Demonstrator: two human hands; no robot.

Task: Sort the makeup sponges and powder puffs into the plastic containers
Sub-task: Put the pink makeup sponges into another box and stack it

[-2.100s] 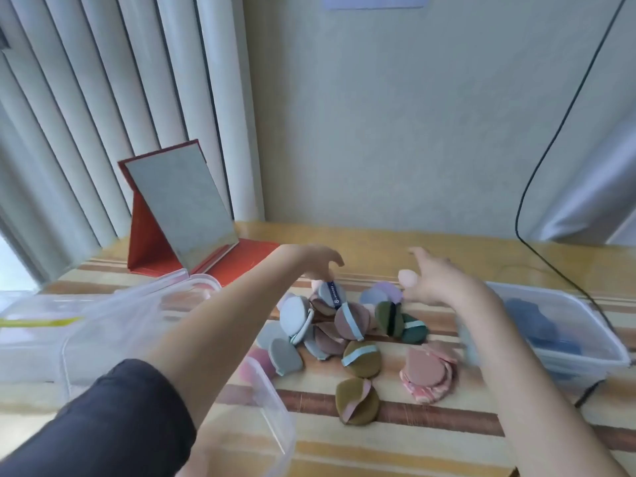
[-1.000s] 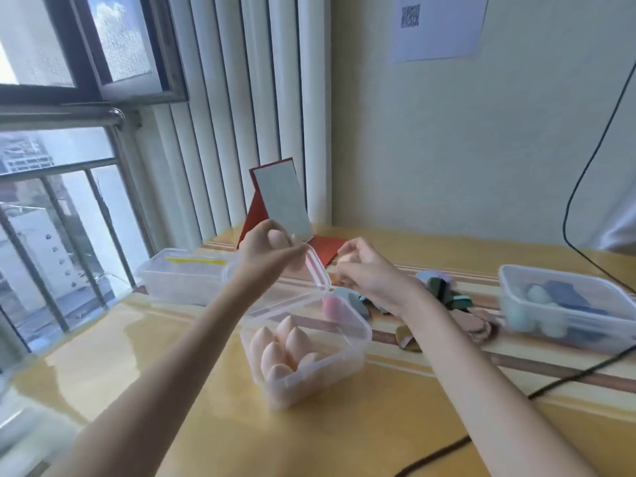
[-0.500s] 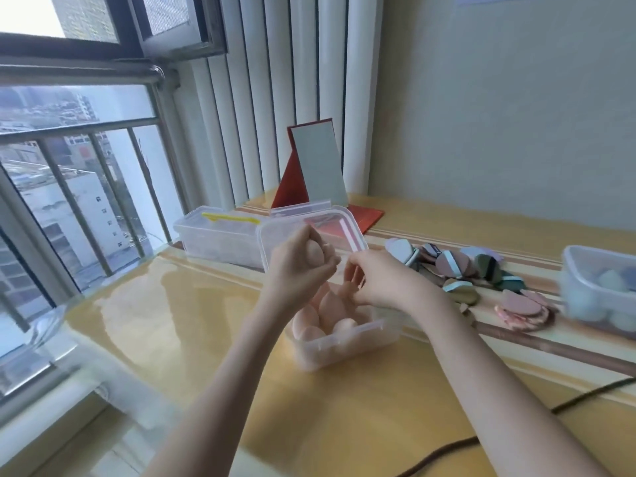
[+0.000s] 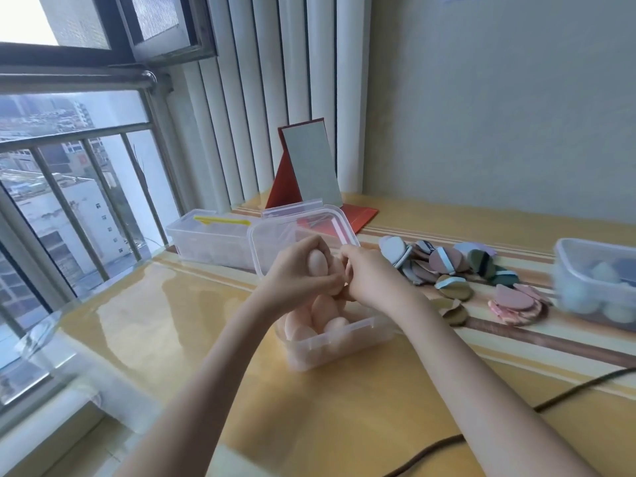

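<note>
From the head cam: my left hand (image 4: 303,275) is curled around a peach egg-shaped sponge (image 4: 318,265), held right over the open clear container (image 4: 339,342) that already has a bunch of the same peach sponges (image 4: 318,320) in it. My right hand (image 4: 370,280) is pressed up against the left, fingers curled in; it looks like it's pinching something small, but I honestly can't tell what, the left hand hides it.

The trick here, I think, is to just lower the sponge straight down and tuck it into a gap between the others rather than dropping it, since they're squishy and might bounce out. The hinged lid (image 4: 299,232) stands up behind my hands, so I'd keep my knuckles off it or it could flop shut.

Other stuff around: the pile of flat powder puffs (image 4: 447,266) sits on the table (image 4: 344,425) to my right, still unsorted. Further right is another tub (image 4: 599,280) with bluish sponges. Behind is a closed box with a yellow strip (image 4: 210,235) and a red folding mirror (image 4: 309,166). A black cable (image 4: 568,390) runs along the near edge, well apart from my hands.
</note>
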